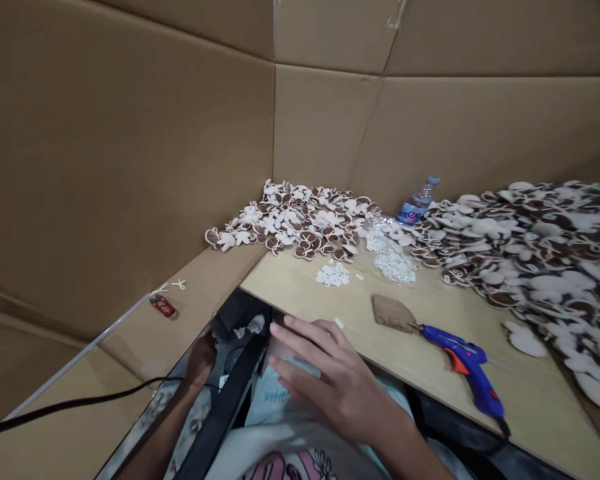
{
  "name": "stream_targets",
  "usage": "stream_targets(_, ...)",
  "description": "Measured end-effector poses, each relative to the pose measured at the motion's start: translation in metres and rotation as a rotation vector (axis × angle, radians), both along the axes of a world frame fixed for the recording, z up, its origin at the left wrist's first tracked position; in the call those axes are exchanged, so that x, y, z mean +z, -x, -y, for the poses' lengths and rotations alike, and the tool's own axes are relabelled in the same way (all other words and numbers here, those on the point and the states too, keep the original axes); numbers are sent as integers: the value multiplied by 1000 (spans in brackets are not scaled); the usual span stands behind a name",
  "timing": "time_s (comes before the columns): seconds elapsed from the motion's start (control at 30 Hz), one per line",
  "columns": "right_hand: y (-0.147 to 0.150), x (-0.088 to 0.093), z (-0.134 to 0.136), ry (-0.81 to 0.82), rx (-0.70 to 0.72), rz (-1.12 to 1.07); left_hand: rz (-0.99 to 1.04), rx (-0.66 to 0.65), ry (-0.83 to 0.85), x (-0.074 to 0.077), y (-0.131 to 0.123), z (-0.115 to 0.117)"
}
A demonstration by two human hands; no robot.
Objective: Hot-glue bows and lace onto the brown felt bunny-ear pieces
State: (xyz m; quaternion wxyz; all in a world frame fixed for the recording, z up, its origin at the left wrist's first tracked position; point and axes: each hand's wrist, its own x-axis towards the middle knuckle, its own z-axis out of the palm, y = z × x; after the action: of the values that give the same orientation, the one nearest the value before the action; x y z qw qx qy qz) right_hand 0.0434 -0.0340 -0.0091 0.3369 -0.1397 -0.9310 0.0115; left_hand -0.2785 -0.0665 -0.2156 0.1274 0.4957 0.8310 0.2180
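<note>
My right hand is over my lap, its fingers stretched out and holding nothing. It is near the front edge of the wooden board. My left hand hangs low beside the black armrest; its fingers are dark and mostly hidden. On the board to the right lies a blue glue gun with an orange trigger, its nozzle on a brown pad. A small white piece lies near my right hand. Behind it is a little heap of white pieces.
Brown-and-white plush shapes with bows are heaped at the back, with a larger pile at right. A clear bag of white pieces lies before a water bottle. Cardboard walls surround the board. A red can lies left.
</note>
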Motion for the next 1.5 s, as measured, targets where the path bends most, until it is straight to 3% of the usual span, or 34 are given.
stream_targets(0.2, -4, -1, 4, 42, -34, 10, 36, 38, -34, 3, 2, -8)
stream_targets(0.37, -8, 1, 10, 13, -73, 41, 106, 35, -140, 22, -8, -10)
stream_targets(0.6, -17, 11, 16, -84, -72, 119, 277, -17, -252, 63, -40, -15)
stream_targets(0.73, -22, 8, 13, 46, -145, 47, 396, -93, -304, 95, -71, -10)
stream_targets(0.87, -22, 4, 10, 227, -192, -126, 552, -271, -499, 141, -106, 2)
stream_targets(1.0, -19, 4, 12, 430, -80, -322, 586, -459, -685, 181, -132, 15)
stream_targets(1.17, -18, 12, 17, 612, 96, -399, 597, -706, -841, 208, -145, 27)
stream_targets(1.3, -21, 16, 19, 673, 205, -405, 700, -767, -793, 221, -152, 31)
stream_targets(1.5, -24, 27, 19, 682, 299, -443, 879, -701, -548, 232, -157, 34)
